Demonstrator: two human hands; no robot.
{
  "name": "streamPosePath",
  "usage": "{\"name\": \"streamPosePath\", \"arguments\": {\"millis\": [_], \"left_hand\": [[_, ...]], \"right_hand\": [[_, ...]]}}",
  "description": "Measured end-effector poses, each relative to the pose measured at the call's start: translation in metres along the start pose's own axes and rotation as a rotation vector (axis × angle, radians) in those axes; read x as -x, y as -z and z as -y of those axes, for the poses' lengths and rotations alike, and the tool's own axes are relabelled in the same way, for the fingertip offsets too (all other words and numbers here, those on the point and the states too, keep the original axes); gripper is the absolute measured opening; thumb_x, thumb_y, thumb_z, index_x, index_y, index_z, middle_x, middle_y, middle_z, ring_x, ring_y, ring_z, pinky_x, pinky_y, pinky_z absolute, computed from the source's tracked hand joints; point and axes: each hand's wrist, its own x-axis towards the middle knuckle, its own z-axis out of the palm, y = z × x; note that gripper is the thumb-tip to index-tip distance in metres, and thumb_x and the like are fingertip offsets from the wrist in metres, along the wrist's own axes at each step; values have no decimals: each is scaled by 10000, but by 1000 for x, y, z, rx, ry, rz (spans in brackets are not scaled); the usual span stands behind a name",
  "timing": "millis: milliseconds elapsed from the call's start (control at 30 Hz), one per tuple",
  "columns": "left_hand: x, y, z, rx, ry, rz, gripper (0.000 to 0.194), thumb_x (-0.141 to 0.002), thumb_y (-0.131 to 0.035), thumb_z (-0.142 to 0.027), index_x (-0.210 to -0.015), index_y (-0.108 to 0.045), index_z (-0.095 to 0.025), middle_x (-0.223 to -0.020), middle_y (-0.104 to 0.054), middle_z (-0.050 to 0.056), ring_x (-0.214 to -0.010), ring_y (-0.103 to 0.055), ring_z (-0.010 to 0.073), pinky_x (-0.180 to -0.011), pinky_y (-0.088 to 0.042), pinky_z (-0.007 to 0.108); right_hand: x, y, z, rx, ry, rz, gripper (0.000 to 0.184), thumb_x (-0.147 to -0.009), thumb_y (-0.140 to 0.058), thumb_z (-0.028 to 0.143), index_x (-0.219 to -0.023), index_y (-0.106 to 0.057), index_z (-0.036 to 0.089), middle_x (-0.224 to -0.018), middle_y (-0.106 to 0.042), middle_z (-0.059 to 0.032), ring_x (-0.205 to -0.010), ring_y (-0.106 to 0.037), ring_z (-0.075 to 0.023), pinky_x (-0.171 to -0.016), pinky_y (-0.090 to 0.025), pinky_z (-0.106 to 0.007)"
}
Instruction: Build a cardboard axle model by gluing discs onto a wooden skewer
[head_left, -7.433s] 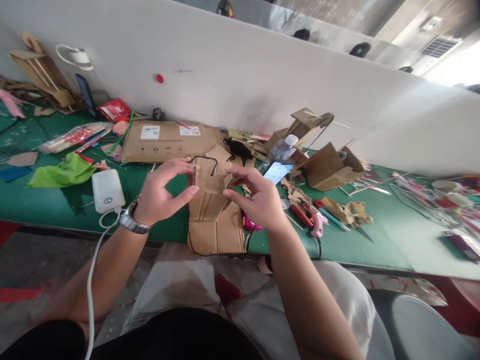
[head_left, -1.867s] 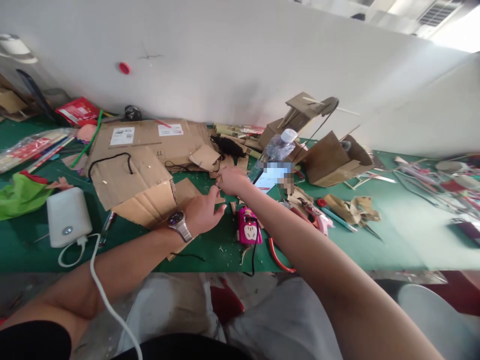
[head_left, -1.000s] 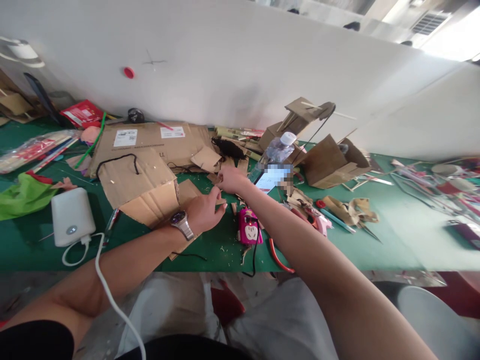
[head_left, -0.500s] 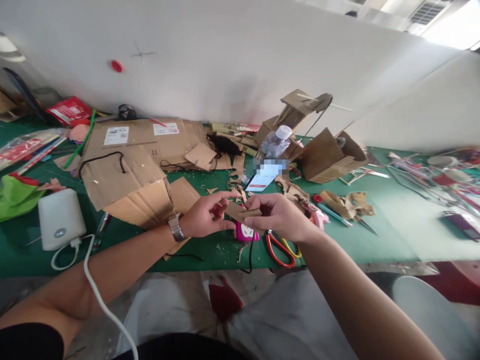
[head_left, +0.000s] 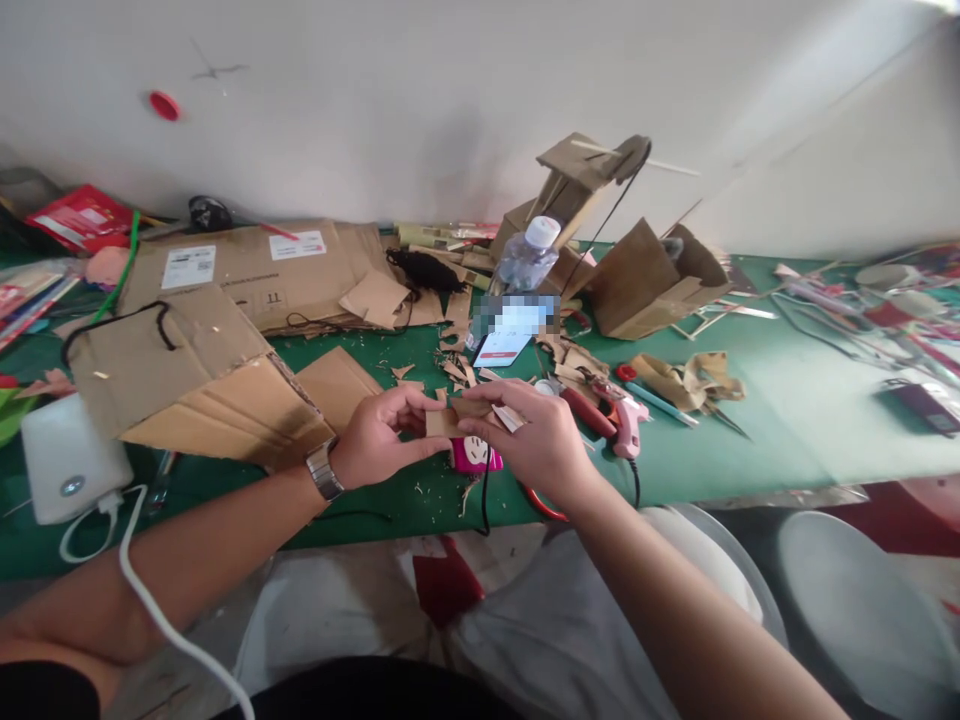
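A small piece of cardboard (head_left: 442, 423) is held between my two hands above the table's front part. My left hand (head_left: 382, 435), with a metal watch at the wrist, pinches its left end between thumb and fingers. The right end is gripped by my right hand (head_left: 536, 440), whose fingers cover part of it. Just below the cardboard sits a pink power strip (head_left: 478, 455) with a black cord. Red-handled scissors (head_left: 544, 505) lie partly hidden under my right hand. A pink glue gun (head_left: 626, 420) rests to the right.
A cardboard box with a black cord (head_left: 202, 385) and a white power bank (head_left: 71, 460) stand at left. Behind my hands are a phone (head_left: 510, 340), a plastic bottle (head_left: 529, 255) and cardboard scraps. A cardboard structure (head_left: 577, 170) and an open cardboard box (head_left: 652, 285) stand farther back.
My left hand has closed on the cardboard's left end, where its fingers were apart before. The view has shifted to the right, and the glue gun shows more fully.
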Motion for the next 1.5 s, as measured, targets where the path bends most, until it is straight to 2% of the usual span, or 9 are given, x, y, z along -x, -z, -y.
{"name": "streamPosePath", "arguments": {"millis": [133,233,367,500,633,867,1133,1367,1500], "left_hand": [[0,0,-2,41,25,-5,411,-837,-982,-321,-1146,-762,-164,-969,-818,63,-812,-828,171,-759,-694,250],[-3,1,-3,121,40,16,414,-869,-959,-315,-1208,-764,-178,-1034,-830,76,-854,-832,170,-783,-692,244],[-5,2,-3,223,81,58,421,-919,-920,-303,-1294,-758,-201,-1056,-828,64,-818,-833,164,-769,-698,243],[-5,1,-4,336,111,94,444,-956,-886,-286,-1373,-747,-228,-1137,-821,66,-851,-847,174,-804,-724,276],[-6,0,-4,405,126,111,535,-905,-933,-228,-1408,-755,-261,-1155,-828,47,-861,-842,154,-789,-709,232],[-7,0,-1,465,181,123,496,-849,-987,-315,-1307,-817,-232,-1078,-842,62,-782,-791,156,-702,-681,254],[-8,-2,-8,537,239,174,402,-834,-994,-391,-1158,-850,-203,-920,-786,51,-743,-725,158,-675,-637,288],[-8,-2,-9,564,285,178,384,-796,-1018,-398,-1080,-850,-203,-953,-786,58,-766,-703,160,-694,-636,307],[-7,-1,-10,545,271,158,414,-794,-1016,-413,-1119,-851,-216,-949,-790,60,-779,-719,167,-670,-631,290]], "right_hand": [[0,-3,-6,-1,99,-38,228,-937,-918,296,-1155,-855,269,-1128,-876,-77,-1071,-808,-300,-966,-648,-446],[-2,-1,-6,-12,145,-5,211,-979,-871,280,-1189,-860,259,-1114,-864,-85,-1070,-787,-294,-974,-641,-452],[-4,4,-4,-78,131,84,202,-1040,-774,228,-1224,-855,249,-1108,-829,-86,-1012,-776,-252,-946,-640,-416],[-2,3,-1,-131,134,133,196,-1036,-798,262,-1222,-859,256,-1090,-790,-84,-1005,-767,-239,-951,-630,-408],[-1,-3,-1,-198,131,158,196,-1044,-804,314,-1224,-858,259,-1071,-777,-76,-912,-768,-209,-887,-641,-378],[0,-4,1,-158,200,138,223,-1098,-721,311,-1255,-866,249,-1109,-805,-101,-987,-774,-226,-943,-634,-403],[1,0,7,-152,161,174,269,-1109,-682,286,-1308,-862,277,-1131,-822,-103,-1030,-789,-235,-948,-645,-408],[2,-3,8,-182,190,146,244,-1089,-722,268,-1275,-876,238,-1115,-829,-106,-994,-790,-221,-907,-634,-366],[4,-3,9,-173,171,145,248,-1087,-720,271,-1281,-871,247,-1121,-827,-100,-996,-788,-222,-891,-629,-360]]}}
